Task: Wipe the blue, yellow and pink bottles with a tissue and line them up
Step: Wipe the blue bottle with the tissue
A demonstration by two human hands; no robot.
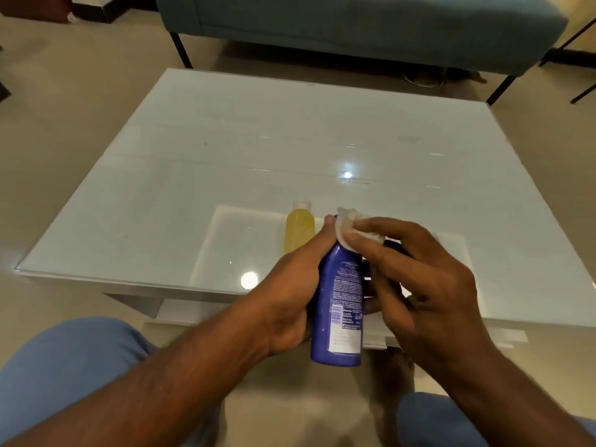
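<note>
My left hand [290,295] grips the blue bottle [342,304] around its body and holds it upright above the table's near edge. A white tissue [350,225] is pinched in my right hand [416,272] and pressed against the top of the blue bottle. The yellow bottle [299,232], with a white cap, stands on the glass table [225,156] just behind my left thumb. No pink bottle shows; something dark sits behind my right hand, mostly hidden.
The white glass table stretches wide and bare to the left, right and far side. A teal sofa [354,24] on black legs stands beyond it. My knees in blue trousers [64,375] are at the bottom of the view.
</note>
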